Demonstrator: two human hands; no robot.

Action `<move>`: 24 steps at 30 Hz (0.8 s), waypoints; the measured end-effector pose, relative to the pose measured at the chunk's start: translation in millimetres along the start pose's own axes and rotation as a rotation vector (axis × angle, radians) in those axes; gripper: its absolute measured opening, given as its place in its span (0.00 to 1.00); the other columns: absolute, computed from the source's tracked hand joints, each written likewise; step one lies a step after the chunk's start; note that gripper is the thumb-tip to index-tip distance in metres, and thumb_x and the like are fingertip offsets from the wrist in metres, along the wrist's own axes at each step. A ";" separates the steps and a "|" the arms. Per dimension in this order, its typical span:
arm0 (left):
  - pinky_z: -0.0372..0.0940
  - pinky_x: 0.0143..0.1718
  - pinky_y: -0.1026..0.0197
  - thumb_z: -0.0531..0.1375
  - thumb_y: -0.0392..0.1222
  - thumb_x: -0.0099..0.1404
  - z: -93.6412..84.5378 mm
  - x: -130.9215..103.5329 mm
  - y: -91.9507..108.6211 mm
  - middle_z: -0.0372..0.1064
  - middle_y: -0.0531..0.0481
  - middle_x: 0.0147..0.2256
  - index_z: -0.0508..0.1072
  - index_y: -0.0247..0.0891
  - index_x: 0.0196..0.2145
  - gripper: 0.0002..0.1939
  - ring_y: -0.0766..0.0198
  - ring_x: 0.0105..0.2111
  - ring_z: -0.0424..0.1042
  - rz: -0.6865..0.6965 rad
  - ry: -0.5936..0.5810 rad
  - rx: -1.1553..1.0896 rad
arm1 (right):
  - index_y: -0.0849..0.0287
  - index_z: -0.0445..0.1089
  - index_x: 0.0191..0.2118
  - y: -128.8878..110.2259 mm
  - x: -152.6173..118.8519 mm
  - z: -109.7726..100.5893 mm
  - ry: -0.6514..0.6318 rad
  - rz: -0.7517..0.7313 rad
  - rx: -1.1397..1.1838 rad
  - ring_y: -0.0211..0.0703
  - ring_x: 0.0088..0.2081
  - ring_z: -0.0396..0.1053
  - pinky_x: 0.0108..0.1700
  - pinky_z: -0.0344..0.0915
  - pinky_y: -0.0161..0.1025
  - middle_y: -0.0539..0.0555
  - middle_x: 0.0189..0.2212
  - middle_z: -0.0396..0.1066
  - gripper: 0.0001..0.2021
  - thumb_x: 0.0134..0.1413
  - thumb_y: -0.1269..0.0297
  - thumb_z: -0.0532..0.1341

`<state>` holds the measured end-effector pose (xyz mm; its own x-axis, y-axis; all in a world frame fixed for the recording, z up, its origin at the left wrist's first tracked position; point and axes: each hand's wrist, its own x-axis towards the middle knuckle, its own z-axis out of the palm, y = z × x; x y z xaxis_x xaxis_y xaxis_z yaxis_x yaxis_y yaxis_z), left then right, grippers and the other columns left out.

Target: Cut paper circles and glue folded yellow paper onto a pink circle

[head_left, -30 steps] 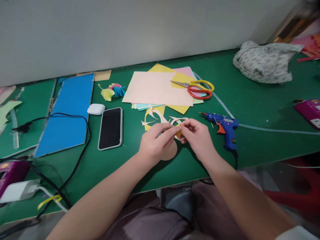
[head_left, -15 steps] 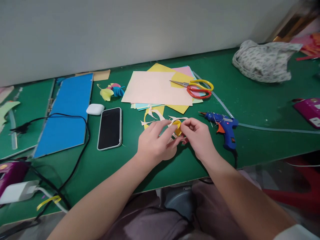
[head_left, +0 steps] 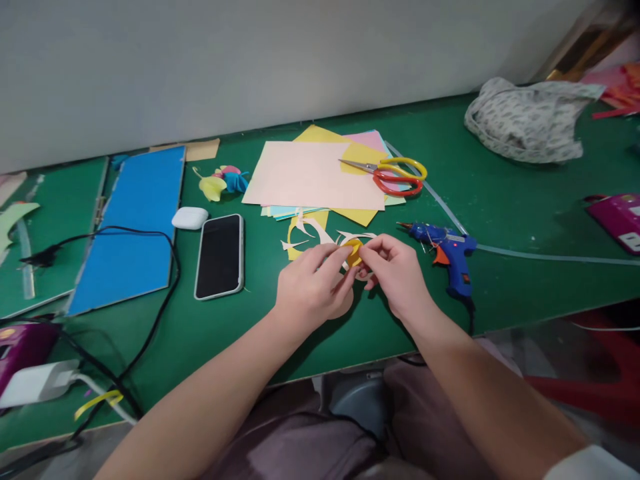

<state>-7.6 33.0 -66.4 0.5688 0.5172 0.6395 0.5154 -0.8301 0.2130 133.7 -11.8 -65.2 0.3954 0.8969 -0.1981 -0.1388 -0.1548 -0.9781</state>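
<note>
A small curled yellow paper piece point(head_left: 355, 254) is pinched between my two hands, above the green table. My left hand point(head_left: 311, 283) grips its left side with bent fingers. On its right side, my right hand point(head_left: 397, 270) holds the edge between thumb and fingertips. White and pale pink paper offcuts point(head_left: 317, 230) lie just behind my fingers. Scissors with one yellow and one red handle point(head_left: 400, 177) rest on a stack of coloured paper point(head_left: 305, 175). A blue glue gun point(head_left: 450, 253) lies to the right of my right hand.
On the left are a phone point(head_left: 219, 257), a white earphone case point(head_left: 190, 217), a blue board point(head_left: 135, 227), black cables and a white charger point(head_left: 37, 385). Small paper petals point(head_left: 214, 188) lie behind the phone. A patterned cloth bag point(head_left: 525, 123) sits at the back right.
The yellow piece has turned slightly between my fingers and shows a rounder, wider face. My left fingers have shifted a little around it.
</note>
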 end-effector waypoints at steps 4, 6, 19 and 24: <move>0.69 0.38 0.64 0.58 0.38 0.63 0.0 -1.2 0.6 0.76 0.47 0.41 0.72 0.39 0.45 0.12 0.63 0.38 0.76 -0.034 -0.017 -0.089 | 0.59 0.65 0.27 -2.9 -2.0 0.0 0.011 -0.031 -0.065 0.34 0.20 0.65 0.15 0.62 0.27 0.46 0.18 0.65 0.09 0.49 0.59 0.62; 0.70 0.39 0.64 0.58 0.37 0.63 0.0 0.4 0.5 0.76 0.47 0.41 0.73 0.39 0.43 0.11 0.63 0.38 0.76 -0.074 -0.027 -0.153 | 0.58 0.66 0.28 -5.2 -3.2 0.3 0.004 -0.044 -0.084 0.34 0.20 0.64 0.16 0.62 0.27 0.46 0.18 0.65 0.09 0.50 0.58 0.62; 0.72 0.33 0.66 0.61 0.39 0.61 -4.5 9.0 -3.5 0.77 0.49 0.37 0.77 0.38 0.36 0.07 0.65 0.35 0.75 -0.531 -0.023 -0.685 | 0.53 0.71 0.45 -12.0 -2.0 -8.2 -0.205 -0.236 -0.115 0.42 0.39 0.69 0.32 0.70 0.34 0.52 0.41 0.71 0.13 0.53 0.61 0.63; 0.71 0.29 0.66 0.61 0.39 0.60 -4.5 8.9 -6.1 0.76 0.48 0.35 0.77 0.37 0.34 0.05 0.64 0.35 0.74 -0.536 -0.005 -0.791 | 0.53 0.73 0.43 -12.4 0.0 -11.1 -0.203 -0.370 -0.207 0.39 0.39 0.69 0.33 0.69 0.34 0.51 0.43 0.70 0.11 0.53 0.68 0.63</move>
<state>-8.6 41.7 -58.7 0.3865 0.8689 0.3094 0.1267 -0.3823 0.9153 145.5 -14.5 -53.8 0.1952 0.9671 0.1629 0.1708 0.1300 -0.9767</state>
